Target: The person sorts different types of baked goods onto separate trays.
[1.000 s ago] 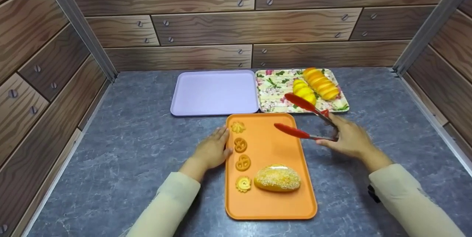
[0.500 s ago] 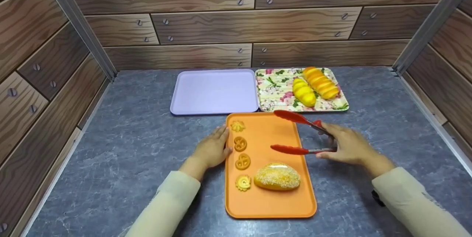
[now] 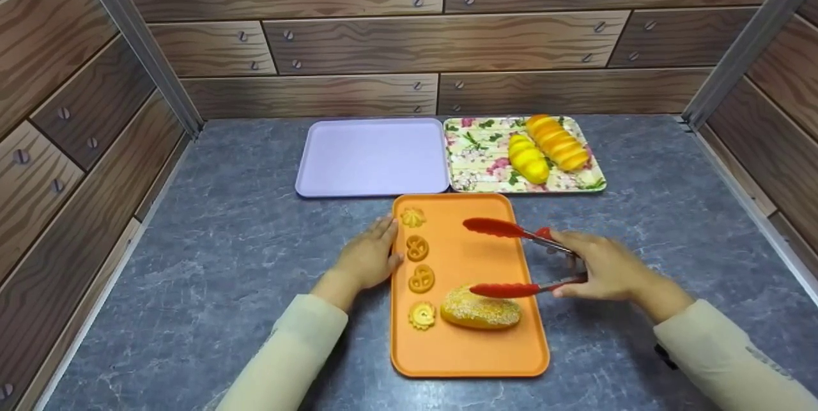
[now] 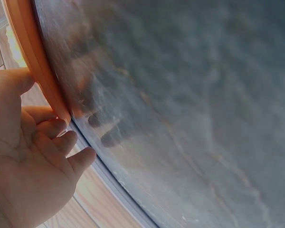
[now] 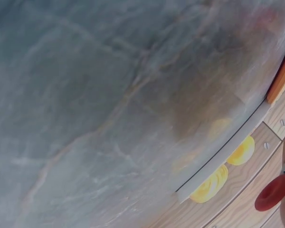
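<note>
My right hand (image 3: 607, 267) holds red-tipped metal tongs (image 3: 495, 227) with their arms spread wide over the orange tray (image 3: 470, 360). One red tip overlaps the back edge of a seeded bread loaf (image 3: 479, 314) in the head view; whether it touches cannot be told. My left hand (image 3: 367, 256) rests against the tray's left edge, fingers straight and thumb at the rim. Along that side lie a shell-like cookie (image 3: 413, 217), two small pretzels (image 3: 417, 248) and a scalloped round cookie (image 3: 422, 316). The right wrist view catches only a red part of the tongs (image 5: 274, 192).
Behind the orange tray lies a lilac tray (image 3: 374, 158). Beside it, a floral tray (image 3: 470, 171) bears a yellow bread roll (image 3: 528, 160) and a longer ridged loaf (image 3: 558, 142). Wood-patterned walls (image 3: 358, 46) enclose the grey marbled tabletop (image 3: 255, 219).
My right hand has brought the tongs from near the floral tray toward me, down to the seeded loaf, their arms still spread. The left hand stays at the tray's edge.
</note>
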Tool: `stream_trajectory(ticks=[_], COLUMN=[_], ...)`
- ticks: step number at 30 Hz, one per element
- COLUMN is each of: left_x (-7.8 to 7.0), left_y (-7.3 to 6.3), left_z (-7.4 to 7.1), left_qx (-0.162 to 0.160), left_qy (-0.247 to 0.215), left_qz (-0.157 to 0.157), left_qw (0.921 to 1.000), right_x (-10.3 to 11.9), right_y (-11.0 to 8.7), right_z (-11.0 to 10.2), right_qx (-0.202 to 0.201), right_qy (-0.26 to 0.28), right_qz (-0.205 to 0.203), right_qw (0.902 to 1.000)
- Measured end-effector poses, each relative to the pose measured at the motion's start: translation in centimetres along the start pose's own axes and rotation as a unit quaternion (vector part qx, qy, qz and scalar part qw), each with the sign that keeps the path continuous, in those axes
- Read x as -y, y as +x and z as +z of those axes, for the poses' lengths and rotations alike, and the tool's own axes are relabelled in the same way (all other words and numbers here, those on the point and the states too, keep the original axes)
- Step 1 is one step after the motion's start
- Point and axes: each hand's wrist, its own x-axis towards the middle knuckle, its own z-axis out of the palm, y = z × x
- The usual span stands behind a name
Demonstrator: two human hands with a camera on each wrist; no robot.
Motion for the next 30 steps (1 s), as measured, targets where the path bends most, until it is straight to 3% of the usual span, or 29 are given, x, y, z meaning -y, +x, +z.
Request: stream_trajectory(ticks=[11, 21, 30], left_x=[0.1, 0.1, 0.2], left_y=[-0.1, 0.0, 0.0], left_z=[-0.1, 0.0, 0.1], left_qx=[-0.001, 0.008, 0.008], left_qy=[-0.004, 0.001, -0.009], left_qz=[0.007, -0.003, -0.005], left_qw=[1.0000, 1.0000, 0.9999], right_x=[0.7, 0.4, 0.5], right_y=[-0.7, -1.2, -1.3], right_z=[-0.2, 0.2, 0.2], right_qx=[0.038, 0.028, 0.038], right_qy=[0.006, -0.020, 0.013], right_qz=[-0.019, -0.074, -0.077], right_qw=[0.9991, 0.9966, 0.9962])
